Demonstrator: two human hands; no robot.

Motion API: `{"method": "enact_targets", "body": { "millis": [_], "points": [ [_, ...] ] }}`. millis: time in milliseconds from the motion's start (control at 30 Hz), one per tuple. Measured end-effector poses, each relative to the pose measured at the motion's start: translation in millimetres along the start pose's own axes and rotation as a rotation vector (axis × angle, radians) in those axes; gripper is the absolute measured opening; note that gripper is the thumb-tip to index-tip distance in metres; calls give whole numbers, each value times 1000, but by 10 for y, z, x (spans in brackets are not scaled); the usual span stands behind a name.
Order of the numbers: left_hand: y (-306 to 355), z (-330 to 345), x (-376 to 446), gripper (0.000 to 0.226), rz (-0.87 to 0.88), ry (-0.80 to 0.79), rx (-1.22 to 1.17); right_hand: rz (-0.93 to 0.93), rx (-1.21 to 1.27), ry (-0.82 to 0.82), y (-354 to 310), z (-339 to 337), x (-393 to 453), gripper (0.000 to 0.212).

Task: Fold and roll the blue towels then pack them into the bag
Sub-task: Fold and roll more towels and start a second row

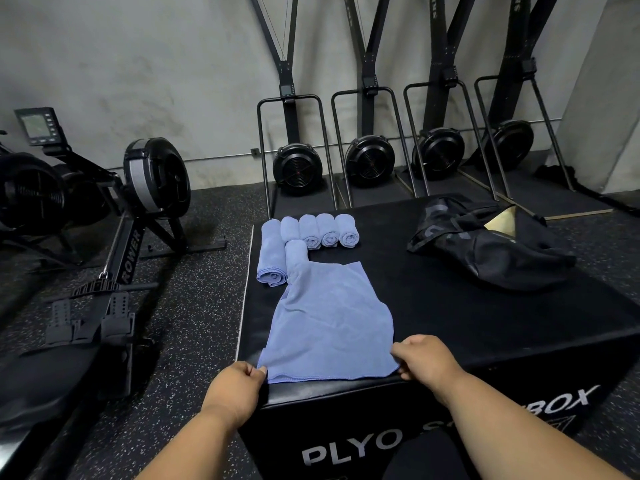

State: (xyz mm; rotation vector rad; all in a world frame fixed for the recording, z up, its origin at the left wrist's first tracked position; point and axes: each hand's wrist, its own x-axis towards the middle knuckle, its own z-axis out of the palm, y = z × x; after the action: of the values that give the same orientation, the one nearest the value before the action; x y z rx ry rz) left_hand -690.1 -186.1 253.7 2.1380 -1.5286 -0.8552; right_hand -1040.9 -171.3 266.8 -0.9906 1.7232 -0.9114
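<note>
Left hand (239, 382) and right hand (424, 358) pinching near corners of flat towel (329, 327) at plyo box (450, 306) front edge. Risk: far end snagging rolled towels (311, 233) behind, dragging them off.

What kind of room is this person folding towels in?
Most likely a gym: a rowing machine stands on the left, upright ski machines line the wall, and the towels lie on a plyo box.

Six rolled towels (309, 239); one flat towel (329, 323); one bag (485, 244); one box (485, 323); two hands (239, 386); four ski machines (298, 168); one rower (131, 209).
</note>
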Motion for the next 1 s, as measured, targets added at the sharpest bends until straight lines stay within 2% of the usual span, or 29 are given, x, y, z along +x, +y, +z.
{"method": "enact_targets", "body": {
  "millis": [167, 300, 467, 667, 767, 900, 1000],
  "points": [
    [-17, 13, 13, 34, 11, 8, 2, -41, -123, 0, 3, 1, -39, 21],
    [-14, 17, 7, 34, 15, 13, 4, -46, -135, 15, 26, -8, -31, 14],
    [-10, 1, 6, 33, 15, 8, 5, -37, 12, 36, 34, 10, -33, 32],
    [-8, 12, 14, 33, 10, 0, 10, -187, 149, 58, -256, 58, 34, 29],
    [-1, 6, 15, 33, 8, -3, 20, -163, -10, 59, -244, 56, 115, 32],
    [-3, -3, 21, 33, 8, -13, 15, -140, -397, 74, -63, 55, 133, 38],
    [-6, -1, 28, 33, 3, -14, 12, -167, -454, 78, -70, 45, 84, 31]
  ]
}}
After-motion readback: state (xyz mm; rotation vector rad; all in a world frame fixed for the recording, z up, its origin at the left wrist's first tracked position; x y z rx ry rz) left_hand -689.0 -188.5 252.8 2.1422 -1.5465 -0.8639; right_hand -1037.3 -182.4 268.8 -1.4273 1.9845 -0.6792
